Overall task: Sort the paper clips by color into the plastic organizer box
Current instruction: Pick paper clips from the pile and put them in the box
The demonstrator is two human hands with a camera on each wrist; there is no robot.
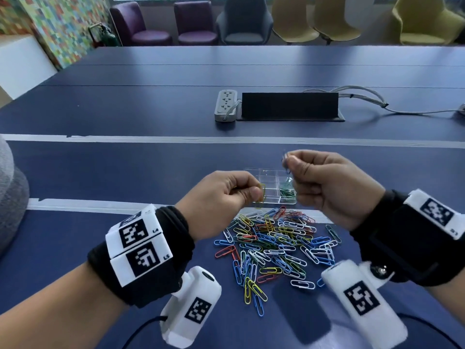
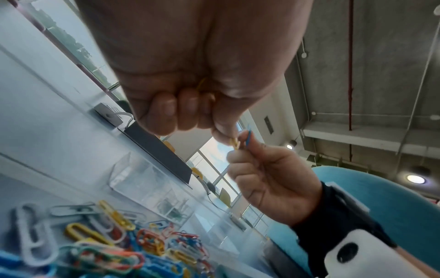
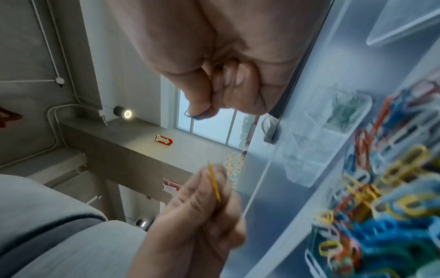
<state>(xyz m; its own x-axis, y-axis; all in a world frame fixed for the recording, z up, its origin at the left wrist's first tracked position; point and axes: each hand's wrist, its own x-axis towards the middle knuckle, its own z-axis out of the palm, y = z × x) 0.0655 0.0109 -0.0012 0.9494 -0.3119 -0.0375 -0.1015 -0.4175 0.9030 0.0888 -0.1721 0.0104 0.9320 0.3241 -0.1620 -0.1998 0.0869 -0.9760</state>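
Observation:
A heap of mixed paper clips [image 1: 274,243] in several colours lies on the blue table [image 1: 125,172] in front of me. Just beyond it stands the clear plastic organizer box [image 1: 270,183]; green clips [image 1: 286,191] fill one right-hand compartment. My left hand [image 1: 226,197] hovers at the box's near left corner and pinches a yellow clip [image 1: 263,195]. My right hand [image 1: 324,182] is raised over the box's right side, pinching a blue clip [image 1: 285,161] between thumb and forefinger. The wrist views show the same: the yellow clip [image 2: 234,143] and the blue clip [image 3: 197,115].
A grey power strip [image 1: 226,105] and a black cable hatch [image 1: 289,107] with cables [image 1: 364,99] sit further back on the table. Upholstered chairs [image 1: 196,23] line the far edge. White tape strips [image 1: 125,138] cross the tabletop.

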